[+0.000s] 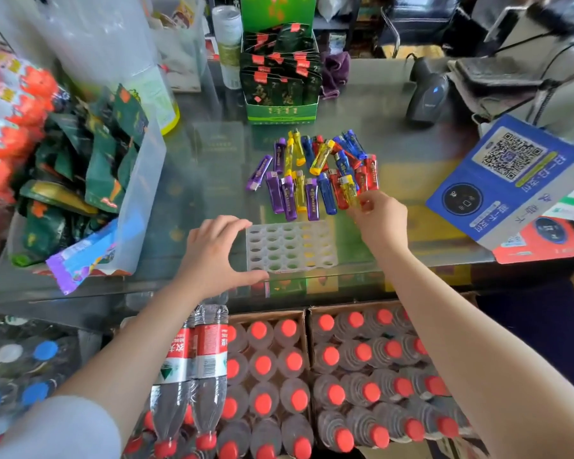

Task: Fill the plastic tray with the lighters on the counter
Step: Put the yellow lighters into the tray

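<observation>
In the head view, the first pick appears to be in hand: the plastic tray point(290, 246) is seen lying on the glass counter point(193, 180) with all its visible holes unfilled, and it is steadied at its left edge by the left hand point(214, 256), whose fingers are spread open against it without being curled round it. The pile of lighters point(315, 173) is found just beyond the tray's far edge, and a yellow lighter point(349, 190) at the pile's near right corner is pinched by the fingertips of the right hand point(380, 220). The next move is judged to call for that lighter to be lifted clear, turned upright and lowered into one hole.
</observation>
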`<state>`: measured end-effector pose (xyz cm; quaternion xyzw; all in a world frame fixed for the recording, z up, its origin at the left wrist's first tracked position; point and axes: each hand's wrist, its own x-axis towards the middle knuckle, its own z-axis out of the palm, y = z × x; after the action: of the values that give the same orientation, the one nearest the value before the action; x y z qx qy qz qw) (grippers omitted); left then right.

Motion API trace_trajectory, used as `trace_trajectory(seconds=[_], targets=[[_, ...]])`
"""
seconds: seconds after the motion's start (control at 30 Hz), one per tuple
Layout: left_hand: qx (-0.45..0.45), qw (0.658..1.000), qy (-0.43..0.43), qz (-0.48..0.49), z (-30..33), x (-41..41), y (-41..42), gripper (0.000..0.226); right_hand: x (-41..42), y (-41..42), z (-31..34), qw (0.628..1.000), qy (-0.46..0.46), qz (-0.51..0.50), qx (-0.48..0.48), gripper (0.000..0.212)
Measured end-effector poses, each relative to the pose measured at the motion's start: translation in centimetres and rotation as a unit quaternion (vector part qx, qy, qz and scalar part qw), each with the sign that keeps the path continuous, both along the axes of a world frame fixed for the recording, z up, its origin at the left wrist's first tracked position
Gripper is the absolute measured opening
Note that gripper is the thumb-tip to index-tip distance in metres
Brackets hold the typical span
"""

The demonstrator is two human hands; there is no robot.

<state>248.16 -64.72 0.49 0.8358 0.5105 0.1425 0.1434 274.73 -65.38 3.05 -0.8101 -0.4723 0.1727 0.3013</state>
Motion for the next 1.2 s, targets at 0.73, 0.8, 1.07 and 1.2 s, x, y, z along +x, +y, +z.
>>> trace_trajectory(seconds=[0.73,0.8,1.07,1.2], targets=[[-0.035,0.996,-0.053,-0.058,-0.5,-0.8,0.3,0.092,-10.9,0.0,1.3,0.957,0.027,0.287,-0.02,0.015],[-0.03,0.996,-0.065,-0.06,-0.5,-0.9,0.4,0.091,-11.1,0.1,1.5,0.95,-0.011,0.311,-0.016,0.015],[-0.034,0.995,-0.079,-0.06,-0.6,-1.0,0.5,0.089,-11.3,-0.5,0.4,0.962,-0.013,0.272,0.033,0.017],[-0.039,0.995,-0.072,-0.057,-0.7,-1.0,0.5,0.091,-11.4,-0.8,0.1,0.955,-0.066,0.288,0.033,0.018]])
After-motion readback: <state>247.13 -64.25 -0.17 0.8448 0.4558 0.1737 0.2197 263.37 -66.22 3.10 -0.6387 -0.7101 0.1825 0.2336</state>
